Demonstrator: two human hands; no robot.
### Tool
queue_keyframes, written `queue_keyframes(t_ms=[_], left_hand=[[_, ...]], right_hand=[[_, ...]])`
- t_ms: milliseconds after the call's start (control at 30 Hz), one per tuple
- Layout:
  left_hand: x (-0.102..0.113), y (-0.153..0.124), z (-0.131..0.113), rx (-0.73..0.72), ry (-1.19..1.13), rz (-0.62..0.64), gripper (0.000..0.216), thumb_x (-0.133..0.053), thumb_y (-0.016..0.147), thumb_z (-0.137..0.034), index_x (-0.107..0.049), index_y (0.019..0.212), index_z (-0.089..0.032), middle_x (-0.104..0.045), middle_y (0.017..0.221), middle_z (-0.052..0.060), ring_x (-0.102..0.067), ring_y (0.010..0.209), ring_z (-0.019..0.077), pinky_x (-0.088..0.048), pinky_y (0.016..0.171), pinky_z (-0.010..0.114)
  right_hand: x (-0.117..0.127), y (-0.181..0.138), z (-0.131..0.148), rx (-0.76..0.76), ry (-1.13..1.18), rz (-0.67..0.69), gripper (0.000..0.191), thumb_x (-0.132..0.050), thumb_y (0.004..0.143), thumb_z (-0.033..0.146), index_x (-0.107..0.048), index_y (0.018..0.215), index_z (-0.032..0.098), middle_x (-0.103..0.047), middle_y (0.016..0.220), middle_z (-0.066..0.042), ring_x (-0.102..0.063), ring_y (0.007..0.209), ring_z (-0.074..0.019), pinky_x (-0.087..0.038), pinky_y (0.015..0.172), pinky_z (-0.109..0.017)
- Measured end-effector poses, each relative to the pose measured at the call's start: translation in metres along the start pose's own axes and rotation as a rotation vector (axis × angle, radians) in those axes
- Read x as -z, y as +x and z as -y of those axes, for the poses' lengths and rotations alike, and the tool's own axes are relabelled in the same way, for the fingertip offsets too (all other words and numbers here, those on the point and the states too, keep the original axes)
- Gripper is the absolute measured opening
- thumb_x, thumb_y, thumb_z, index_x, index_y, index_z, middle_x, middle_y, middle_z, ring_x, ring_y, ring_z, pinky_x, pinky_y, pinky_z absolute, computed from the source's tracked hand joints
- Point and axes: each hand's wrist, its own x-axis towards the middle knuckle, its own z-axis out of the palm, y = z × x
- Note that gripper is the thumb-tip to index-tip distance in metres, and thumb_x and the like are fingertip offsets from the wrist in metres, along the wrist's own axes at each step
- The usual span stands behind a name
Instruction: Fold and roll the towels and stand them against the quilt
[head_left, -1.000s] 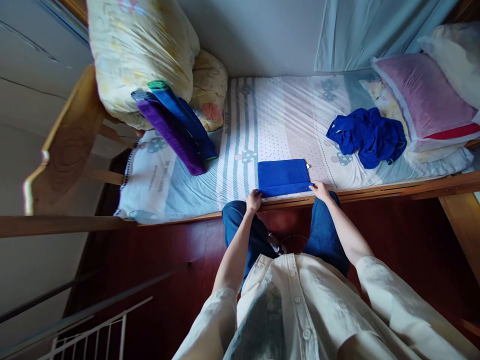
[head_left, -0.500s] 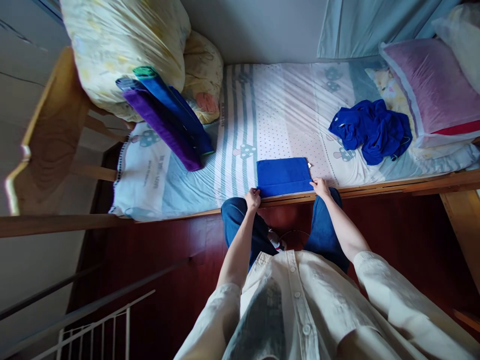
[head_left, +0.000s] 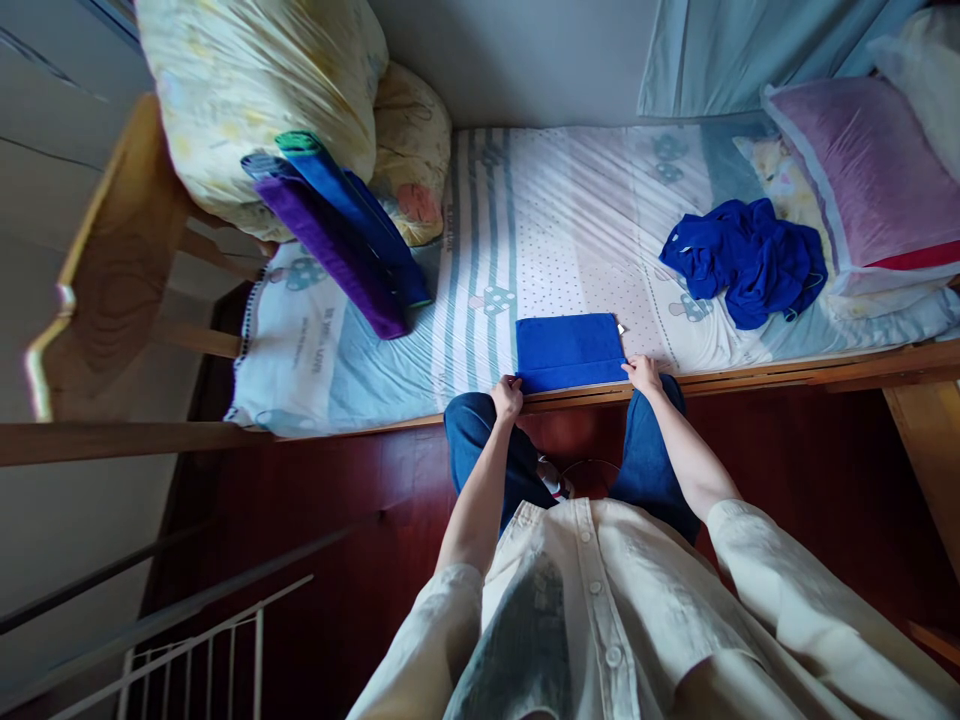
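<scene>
A folded blue cloth (head_left: pixel 568 350) lies flat at the near edge of the bed (head_left: pixel 480 270). My left hand (head_left: pixel 508 397) pinches its near left corner, fingers closed on the fabric. My right hand (head_left: pixel 643 373) grips its near right corner the same way. A small white tag shows at the cloth's far right corner. A crumpled blue garment (head_left: pixel 746 260) lies further right on the sheet, apart from both hands.
A stack of folded purple, blue and green cloths (head_left: pixel 341 235) leans against yellow pillows (head_left: pixel 277 90) at the left. A pink pillow (head_left: pixel 862 180) lies at the right. A wooden bed rail (head_left: pixel 750 378) runs along the front. A white railing (head_left: pixel 187 650) stands at lower left.
Only the view has shifted slightly. Both hands stay on the near corners of the folded blue cloth, which has not moved on the bed.
</scene>
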Motion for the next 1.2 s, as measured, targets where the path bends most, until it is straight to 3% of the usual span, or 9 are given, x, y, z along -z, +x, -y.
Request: queue_keyframes(t_ms=[300, 567, 700, 833, 967, 1067, 1200], left_hand=[[-0.001, -0.001, -0.001, -0.013, -0.001, -0.012, 0.016, -0.055, 0.094, -0.029, -0.068, 0.098, -0.02, -0.078, 0.097, 0.011, -0.073, 0.102, 0.027, -0.052, 0.094, 0.036], [0.002, -0.005, -0.002, -0.032, -0.034, -0.002, 0.017, -0.055, 0.095, -0.028, -0.065, 0.107, -0.02, -0.078, 0.099, 0.011, -0.074, 0.098, 0.0255, -0.053, 0.094, 0.036], [0.003, -0.008, -0.004, -0.056, -0.048, -0.026, 0.024, -0.055, 0.095, -0.024, -0.061, 0.117, -0.02, -0.076, 0.101, 0.01, -0.073, 0.096, 0.0233, -0.054, 0.095, 0.035], [0.006, -0.012, -0.006, -0.185, 0.04, -0.066, 0.036, -0.053, 0.094, -0.019, -0.058, 0.13, -0.017, -0.07, 0.125, 0.016, -0.067, 0.118, 0.0251, -0.05, 0.106, 0.038], [0.006, -0.017, -0.005, -0.432, 0.135, 0.01, 0.043, -0.05, 0.098, -0.026, -0.057, 0.14, -0.017, -0.056, 0.152, 0.017, -0.049, 0.144, 0.0287, -0.039, 0.12, 0.044], [0.001, -0.018, -0.002, -0.533, 0.172, 0.108, 0.053, -0.053, 0.097, -0.03, -0.052, 0.148, -0.015, -0.047, 0.16, 0.017, -0.038, 0.153, 0.0288, -0.03, 0.127, 0.046], [-0.008, -0.016, 0.002, -0.542, 0.246, 0.198, 0.068, -0.057, 0.091, -0.028, -0.044, 0.156, -0.012, -0.043, 0.163, 0.018, -0.03, 0.158, 0.0302, -0.024, 0.13, 0.05]], right_hand=[[0.004, -0.002, 0.003, 0.004, 0.01, 0.01, 0.015, -0.066, 0.097, 0.027, -0.079, 0.096, 0.019, -0.081, 0.096, -0.01, -0.07, 0.088, -0.0204, -0.045, 0.072, -0.023], [0.004, -0.003, -0.002, 0.061, 0.064, 0.008, 0.015, -0.065, 0.096, 0.028, -0.078, 0.094, 0.019, -0.081, 0.099, -0.01, -0.073, 0.092, -0.0221, -0.051, 0.08, -0.025], [0.002, -0.003, -0.005, 0.066, 0.121, -0.027, 0.016, -0.065, 0.094, 0.024, -0.076, 0.105, 0.02, -0.081, 0.105, -0.009, -0.073, 0.097, -0.0212, -0.055, 0.087, -0.029], [0.001, -0.005, -0.006, 0.161, 0.21, -0.125, 0.027, -0.063, 0.092, 0.019, -0.073, 0.117, 0.02, -0.078, 0.114, -0.01, -0.073, 0.101, -0.0208, -0.057, 0.096, -0.033], [0.0, -0.009, -0.004, 0.347, 0.24, -0.178, 0.027, -0.06, 0.095, 0.022, -0.074, 0.118, 0.018, -0.075, 0.123, -0.011, -0.07, 0.114, -0.0231, -0.054, 0.106, -0.037], [-0.002, -0.012, -0.003, 0.469, 0.184, -0.107, 0.027, -0.067, 0.093, 0.022, -0.076, 0.118, 0.019, -0.073, 0.13, -0.01, -0.067, 0.123, -0.0237, -0.05, 0.114, -0.038], [-0.007, -0.013, -0.003, 0.498, 0.06, 0.035, 0.042, -0.081, 0.083, 0.021, -0.076, 0.124, 0.023, -0.068, 0.141, -0.008, -0.06, 0.135, -0.0266, -0.044, 0.122, -0.044]])
